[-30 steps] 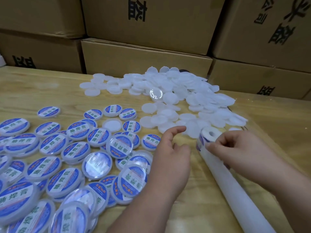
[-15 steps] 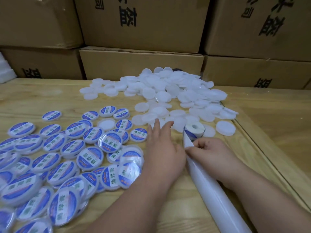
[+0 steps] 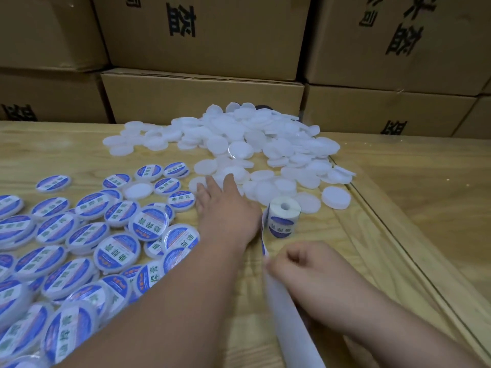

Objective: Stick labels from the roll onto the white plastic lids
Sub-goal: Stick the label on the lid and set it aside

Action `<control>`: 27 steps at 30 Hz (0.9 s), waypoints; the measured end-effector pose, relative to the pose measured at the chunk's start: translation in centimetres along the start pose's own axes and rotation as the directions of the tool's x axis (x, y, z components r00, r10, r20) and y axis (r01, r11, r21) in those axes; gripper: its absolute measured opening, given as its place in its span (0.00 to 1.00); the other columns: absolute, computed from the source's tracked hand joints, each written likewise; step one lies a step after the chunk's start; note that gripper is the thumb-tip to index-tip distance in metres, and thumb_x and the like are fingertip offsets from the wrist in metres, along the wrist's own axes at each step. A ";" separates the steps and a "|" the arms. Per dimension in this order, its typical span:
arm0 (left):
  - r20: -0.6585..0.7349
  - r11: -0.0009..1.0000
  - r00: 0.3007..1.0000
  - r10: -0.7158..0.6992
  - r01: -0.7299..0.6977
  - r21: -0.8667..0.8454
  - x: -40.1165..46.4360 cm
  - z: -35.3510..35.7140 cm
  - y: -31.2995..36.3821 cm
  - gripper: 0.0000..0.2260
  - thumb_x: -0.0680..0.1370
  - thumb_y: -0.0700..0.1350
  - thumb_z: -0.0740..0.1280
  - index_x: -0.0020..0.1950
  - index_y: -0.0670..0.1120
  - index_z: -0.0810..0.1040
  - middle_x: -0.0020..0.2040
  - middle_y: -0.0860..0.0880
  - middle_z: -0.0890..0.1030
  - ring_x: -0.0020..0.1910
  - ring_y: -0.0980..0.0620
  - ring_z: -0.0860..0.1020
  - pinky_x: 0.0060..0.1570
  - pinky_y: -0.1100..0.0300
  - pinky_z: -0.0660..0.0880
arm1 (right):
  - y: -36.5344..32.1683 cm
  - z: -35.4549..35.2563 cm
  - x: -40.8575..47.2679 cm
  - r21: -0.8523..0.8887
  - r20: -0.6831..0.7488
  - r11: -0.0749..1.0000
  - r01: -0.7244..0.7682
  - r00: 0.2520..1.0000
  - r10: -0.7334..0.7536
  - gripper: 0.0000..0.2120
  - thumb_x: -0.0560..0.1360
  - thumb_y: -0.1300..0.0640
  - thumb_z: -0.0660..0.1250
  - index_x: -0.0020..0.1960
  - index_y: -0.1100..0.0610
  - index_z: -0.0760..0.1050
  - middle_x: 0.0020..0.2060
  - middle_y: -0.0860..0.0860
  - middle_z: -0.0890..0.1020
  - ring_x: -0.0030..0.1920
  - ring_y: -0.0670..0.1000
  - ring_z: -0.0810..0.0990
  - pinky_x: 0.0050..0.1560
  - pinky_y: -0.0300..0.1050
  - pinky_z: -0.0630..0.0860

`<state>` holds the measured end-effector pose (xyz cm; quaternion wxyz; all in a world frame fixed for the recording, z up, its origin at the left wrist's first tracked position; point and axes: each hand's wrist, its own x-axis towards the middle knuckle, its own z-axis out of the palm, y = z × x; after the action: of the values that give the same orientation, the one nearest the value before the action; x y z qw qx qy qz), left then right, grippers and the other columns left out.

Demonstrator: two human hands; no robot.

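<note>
A heap of plain white plastic lids (image 3: 255, 144) lies at the table's middle back. Lids with blue-and-white labels (image 3: 87, 235) cover the left side. The label roll (image 3: 283, 216) stands just right of my left hand (image 3: 225, 213), its backing strip (image 3: 289, 314) trailing toward me. My left hand stretches forward with fingers spread, fingertips at the nearest plain lids and holding nothing. My right hand (image 3: 313, 277) is closed, pinching the backing strip near its blue label edge.
Stacked brown cardboard boxes (image 3: 202, 35) wall off the back. The wooden table (image 3: 305, 338) has a raised rim (image 3: 393, 232) running diagonally on the right, with another wooden surface beyond it. One plain lid (image 3: 139, 189) sits among the labelled ones.
My left hand has reached further forward to the plain lids. My right hand has drawn back toward me along the strip, away from the roll, which now stands free.
</note>
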<state>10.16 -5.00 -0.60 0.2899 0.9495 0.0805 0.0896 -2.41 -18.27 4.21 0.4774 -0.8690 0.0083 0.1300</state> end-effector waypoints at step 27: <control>-0.035 0.907 0.999 0.029 -0.041 -0.420 -1.1 -2.0 -0.1 0.12 0.69 0.50 0.81 0.38 0.50 0.78 0.76 0.50 0.68 0.74 0.54 0.66 0.61 0.67 0.59 | 2.7 -1.7 4.6 0.108 -0.105 0.976 0.188 0.979 -0.177 0.13 0.74 0.57 0.69 0.32 0.56 0.74 0.25 0.48 0.71 0.26 0.47 0.66 0.27 0.37 0.64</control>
<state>8.64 -4.10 0.80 0.4847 0.8647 0.0463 0.1234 2.09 -20.65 1.82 0.5367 -0.8416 -0.0413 0.0438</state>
